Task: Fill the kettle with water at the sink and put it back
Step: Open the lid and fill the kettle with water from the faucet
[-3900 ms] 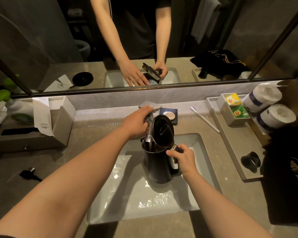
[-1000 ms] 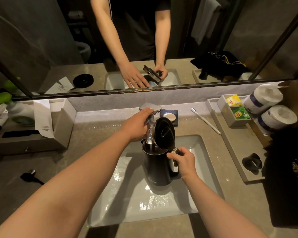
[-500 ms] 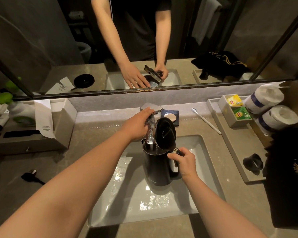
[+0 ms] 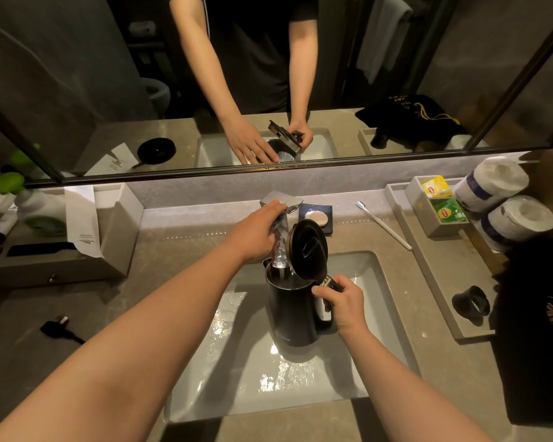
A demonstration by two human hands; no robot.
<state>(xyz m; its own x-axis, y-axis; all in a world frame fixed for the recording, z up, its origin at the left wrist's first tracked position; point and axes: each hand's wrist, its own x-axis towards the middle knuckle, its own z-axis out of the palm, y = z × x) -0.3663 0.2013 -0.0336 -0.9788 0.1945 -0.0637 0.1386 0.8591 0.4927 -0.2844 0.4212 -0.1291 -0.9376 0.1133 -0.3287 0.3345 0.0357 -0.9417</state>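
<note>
A black electric kettle (image 4: 289,309) stands upright in the white sink basin (image 4: 300,390), its round lid (image 4: 308,248) flipped open. My right hand (image 4: 344,303) grips its handle on the right side. The chrome faucet spout (image 4: 279,247) reaches over the kettle's mouth, and water runs from it into the kettle. My left hand (image 4: 253,232) rests on the faucet's flat lever (image 4: 281,200) at the back of the basin. The water level inside the kettle is hidden.
A power plug (image 4: 56,323) lies on the counter at left. The kettle's round base shows only as a reflection in the mirror (image 4: 155,149). A soap dish (image 4: 318,216), a toothbrush (image 4: 383,224), a tray with tea bags (image 4: 441,205) and paper rolls (image 4: 505,205) sit at right.
Almost nothing differs; both hands keep their holds and the kettle stays under the running faucet. The view has shifted only slightly.
</note>
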